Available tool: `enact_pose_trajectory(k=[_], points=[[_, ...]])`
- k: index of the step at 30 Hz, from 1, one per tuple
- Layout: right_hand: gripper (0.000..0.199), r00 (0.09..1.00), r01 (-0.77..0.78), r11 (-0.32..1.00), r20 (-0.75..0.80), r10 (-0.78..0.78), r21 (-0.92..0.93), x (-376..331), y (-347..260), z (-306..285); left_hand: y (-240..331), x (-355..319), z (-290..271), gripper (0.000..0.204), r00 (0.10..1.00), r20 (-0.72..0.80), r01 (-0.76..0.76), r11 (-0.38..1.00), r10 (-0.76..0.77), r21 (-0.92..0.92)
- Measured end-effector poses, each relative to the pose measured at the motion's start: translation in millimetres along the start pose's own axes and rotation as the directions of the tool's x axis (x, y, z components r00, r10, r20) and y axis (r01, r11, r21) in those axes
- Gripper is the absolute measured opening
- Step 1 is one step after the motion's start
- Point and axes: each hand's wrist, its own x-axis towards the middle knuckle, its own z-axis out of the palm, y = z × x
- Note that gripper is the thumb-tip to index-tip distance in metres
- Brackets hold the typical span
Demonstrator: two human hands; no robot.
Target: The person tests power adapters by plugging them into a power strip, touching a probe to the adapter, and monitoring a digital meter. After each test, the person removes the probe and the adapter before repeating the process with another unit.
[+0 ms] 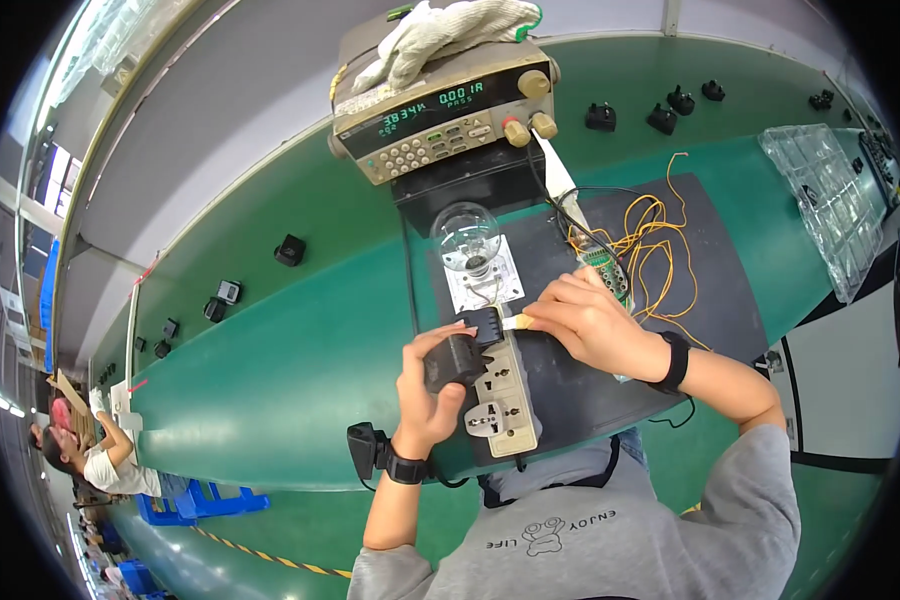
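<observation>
My left hand (425, 390) is closed around a black, rounded power adapter (455, 362), held over the power strip (517, 425). Its fingertips reach a second black adapter (483, 326) at the strip's far end. Between thumb and fingers of my right hand (590, 325) is a small white-and-yellow USB plug (515, 322), its tip against the side of that second adapter. A grey round plug (485, 420) sits in the near end of the strip. Just beyond the strip, a clear bulb (467, 238) stands on a white square base (506, 270).
A bench meter (440, 115) with a white glove (450, 38) on top stands at the back. A green circuit board (607, 272) and orange wires (670, 240) lie on the dark mat (740, 300). Black adapters (600, 117) and a clear tray (820, 190) are around; another person (120, 460) is far left.
</observation>
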Motion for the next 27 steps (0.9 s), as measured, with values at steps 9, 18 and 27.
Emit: enact_pose_trajectory(k=[9,18,27], points=[[0.013,0.999,0.04,0.999,0.025,-0.039,-0.008,7,4,1,-6,8,-4,0.062,0.99,-0.01,0.139,0.97,-0.144,-0.199],[0.032,0.959,-0.072,0.966,0.249,0.135,-0.249,59,22,-57,-151,73,-85,0.052,0.769,-0.631,0.357,0.748,0.104,0.559],[0.07,0.907,-0.401,0.878,0.018,0.42,-0.26,86,294,-59,-177,122,-84,0.05,0.618,-0.784,0.715,0.463,-0.066,0.524]])
